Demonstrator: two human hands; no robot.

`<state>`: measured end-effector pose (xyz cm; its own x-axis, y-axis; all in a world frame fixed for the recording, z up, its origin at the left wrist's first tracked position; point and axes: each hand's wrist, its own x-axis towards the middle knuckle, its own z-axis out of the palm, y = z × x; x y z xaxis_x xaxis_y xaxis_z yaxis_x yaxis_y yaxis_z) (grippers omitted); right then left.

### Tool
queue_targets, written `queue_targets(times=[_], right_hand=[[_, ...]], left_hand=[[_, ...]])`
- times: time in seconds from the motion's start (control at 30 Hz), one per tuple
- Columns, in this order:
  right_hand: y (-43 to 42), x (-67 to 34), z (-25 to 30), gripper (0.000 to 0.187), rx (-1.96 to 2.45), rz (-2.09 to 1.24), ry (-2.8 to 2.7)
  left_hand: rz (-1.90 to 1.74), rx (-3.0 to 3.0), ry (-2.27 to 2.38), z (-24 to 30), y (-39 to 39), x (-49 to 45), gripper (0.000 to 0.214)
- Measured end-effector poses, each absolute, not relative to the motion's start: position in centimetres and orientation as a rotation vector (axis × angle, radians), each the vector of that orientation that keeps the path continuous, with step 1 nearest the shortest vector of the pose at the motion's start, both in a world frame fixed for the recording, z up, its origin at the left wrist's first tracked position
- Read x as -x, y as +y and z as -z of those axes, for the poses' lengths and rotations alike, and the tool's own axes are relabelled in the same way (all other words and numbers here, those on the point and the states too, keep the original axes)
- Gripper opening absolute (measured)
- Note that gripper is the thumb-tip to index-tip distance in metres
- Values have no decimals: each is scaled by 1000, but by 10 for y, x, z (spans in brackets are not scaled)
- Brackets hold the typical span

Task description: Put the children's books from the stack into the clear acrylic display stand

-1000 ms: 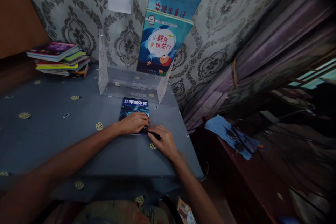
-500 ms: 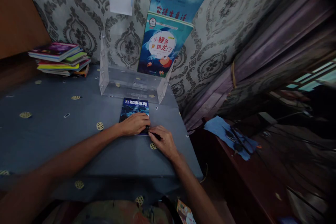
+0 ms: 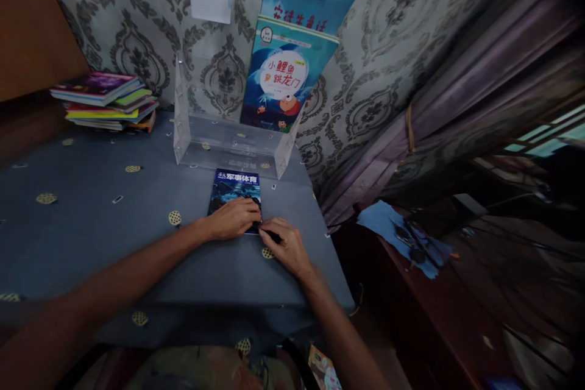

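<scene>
A small dark blue book (image 3: 236,186) lies flat on the blue-grey tablecloth (image 3: 91,219), just in front of a clear acrylic book stand (image 3: 228,143). My left hand (image 3: 233,218) rests palm down on the book's lower half, fingers curled over its near edge. My right hand (image 3: 284,245) lies beside it at the book's lower right corner, fingertips pinched at that corner. Two tall light blue books (image 3: 292,49) stand in the right end of the stand, leaning on the wall.
A stack of several colourful books (image 3: 107,100) sits at the table's back left. A patterned wall runs behind, with a white card (image 3: 210,3) stuck on it. Purple curtains (image 3: 457,91) hang at right above a dark wooden surface holding a blue cloth (image 3: 388,225).
Both hands stay on the small book's near edge with hardly any movement. The view has shifted very slightly.
</scene>
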<state>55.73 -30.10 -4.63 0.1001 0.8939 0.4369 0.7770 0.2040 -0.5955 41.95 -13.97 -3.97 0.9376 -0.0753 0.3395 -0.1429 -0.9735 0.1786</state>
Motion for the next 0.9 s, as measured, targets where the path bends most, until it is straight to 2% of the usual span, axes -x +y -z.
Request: queue_targets(times=[0.53,0.9], right_hand=[[-303,-556,44,26,1559,-110,-1703],[-300,-557,47,22,1554,-155,-1689]], left_hand=[[-520,-2934,-195,37,-143,-419,19],[-447,-2977,-158,32,-148,-420,18]])
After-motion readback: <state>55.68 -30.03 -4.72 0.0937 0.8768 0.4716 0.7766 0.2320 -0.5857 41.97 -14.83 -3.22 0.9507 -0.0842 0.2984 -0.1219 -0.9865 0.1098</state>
